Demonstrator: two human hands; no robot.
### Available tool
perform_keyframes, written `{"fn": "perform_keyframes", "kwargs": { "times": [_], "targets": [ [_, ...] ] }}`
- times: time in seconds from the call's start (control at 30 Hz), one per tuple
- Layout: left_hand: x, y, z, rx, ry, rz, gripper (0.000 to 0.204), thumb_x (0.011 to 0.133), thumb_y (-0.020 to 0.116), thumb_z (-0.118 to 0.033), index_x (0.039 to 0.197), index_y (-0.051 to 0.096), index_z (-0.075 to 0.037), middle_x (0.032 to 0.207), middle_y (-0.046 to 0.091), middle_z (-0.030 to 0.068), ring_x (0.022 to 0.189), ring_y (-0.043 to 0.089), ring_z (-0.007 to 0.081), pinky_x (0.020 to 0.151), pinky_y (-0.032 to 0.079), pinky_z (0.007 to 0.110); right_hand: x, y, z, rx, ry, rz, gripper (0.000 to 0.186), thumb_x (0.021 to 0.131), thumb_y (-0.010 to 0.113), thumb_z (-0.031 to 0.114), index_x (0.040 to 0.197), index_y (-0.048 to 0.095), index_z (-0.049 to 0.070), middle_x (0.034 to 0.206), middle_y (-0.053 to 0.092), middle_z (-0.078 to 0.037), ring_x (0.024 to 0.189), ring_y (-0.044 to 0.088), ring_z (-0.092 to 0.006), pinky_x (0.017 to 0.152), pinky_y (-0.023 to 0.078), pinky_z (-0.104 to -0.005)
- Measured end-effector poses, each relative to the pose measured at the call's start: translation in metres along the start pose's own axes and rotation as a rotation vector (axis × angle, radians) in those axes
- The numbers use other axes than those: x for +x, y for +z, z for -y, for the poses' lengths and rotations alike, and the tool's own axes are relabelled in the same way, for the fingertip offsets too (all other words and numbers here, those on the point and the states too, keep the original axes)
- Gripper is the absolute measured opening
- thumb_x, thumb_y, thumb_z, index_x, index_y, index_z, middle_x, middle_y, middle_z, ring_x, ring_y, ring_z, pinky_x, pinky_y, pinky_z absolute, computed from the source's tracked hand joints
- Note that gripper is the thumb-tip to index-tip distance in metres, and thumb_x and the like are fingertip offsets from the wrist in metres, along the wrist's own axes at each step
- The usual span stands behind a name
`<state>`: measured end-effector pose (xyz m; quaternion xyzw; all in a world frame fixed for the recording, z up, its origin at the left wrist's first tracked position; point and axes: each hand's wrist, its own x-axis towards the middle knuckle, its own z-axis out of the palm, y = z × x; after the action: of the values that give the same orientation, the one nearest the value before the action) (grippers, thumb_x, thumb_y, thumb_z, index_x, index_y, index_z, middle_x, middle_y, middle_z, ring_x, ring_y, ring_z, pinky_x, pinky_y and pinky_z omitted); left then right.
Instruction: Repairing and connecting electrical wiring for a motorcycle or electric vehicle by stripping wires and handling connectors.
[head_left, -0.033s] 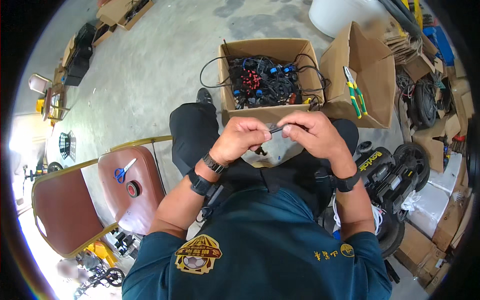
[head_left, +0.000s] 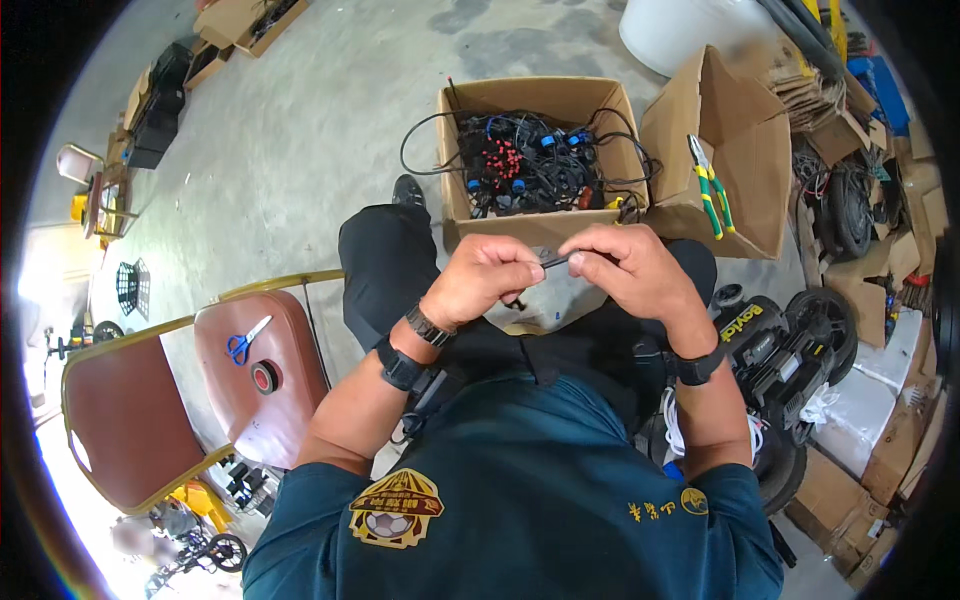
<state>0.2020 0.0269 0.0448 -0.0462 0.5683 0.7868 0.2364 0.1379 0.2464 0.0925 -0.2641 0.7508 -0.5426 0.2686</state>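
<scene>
Black cord (head_left: 556, 262) spans the short gap between the two hands, just on the wearer's side of the box (head_left: 500, 226). The left hand (head_left: 478, 278) pinches it between thumb and forefinger; the right hand (head_left: 632, 268) does the same at the other side. How hard they squeeze, I cannot tell. The piece is thin and the fingertips hide much of it, so a slipping pinch looks the likeliest trouble: a pull out of line could pop it free. Tugging too hard might strain a joint, if one lies under the fingers. Cables (head_left: 545, 170) fill the box, some looping over its rim; a snagged loop could drag the tangle out. The pliers (head_left: 702, 172) rest against the carton (head_left: 745, 130), where a knock could send them sliding. Scissors (head_left: 246, 341) and tape (head_left: 265, 377) sit on the chair (head_left: 290, 345), well apart.
</scene>
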Motion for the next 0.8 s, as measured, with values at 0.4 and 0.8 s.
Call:
{"fn": "perform_keyframes", "kwargs": {
  "times": [0.4, 0.8],
  "targets": [
    [0.012, 0.005, 0.016, 0.135, -0.073, -0.125, 0.008, 0.086, 0.065, -0.009, 0.085, 0.068, -0.001, 0.065, 0.058, -0.0042, 0.055, 0.048, 0.0022, 0.049, 0.037, 0.019, 0.008, 0.007, -0.010, -0.772, -0.300, -0.102, 0.015, 0.081, 0.064, 0.015, 0.074, 0.056, 0.006, 0.066, 0.058, -0.012, 0.065, 0.060, -0.0333, 0.056, 0.047, -0.0425],
    [0.011, -0.004, 0.019, 0.336, -0.044, -0.066, 0.012, 0.083, 0.069, -0.013, 0.085, 0.071, -0.001, 0.067, 0.062, -0.0021, 0.061, 0.051, 0.0041, 0.055, 0.043, 0.023, 0.002, 0.003, -0.017, -0.740, -0.113, 0.168, 0.015, 0.083, 0.058, 0.016, 0.076, 0.057, 0.003, 0.069, 0.060, -0.018, 0.068, 0.061, -0.0399, 0.061, 0.048, -0.0491]
  ]
}}
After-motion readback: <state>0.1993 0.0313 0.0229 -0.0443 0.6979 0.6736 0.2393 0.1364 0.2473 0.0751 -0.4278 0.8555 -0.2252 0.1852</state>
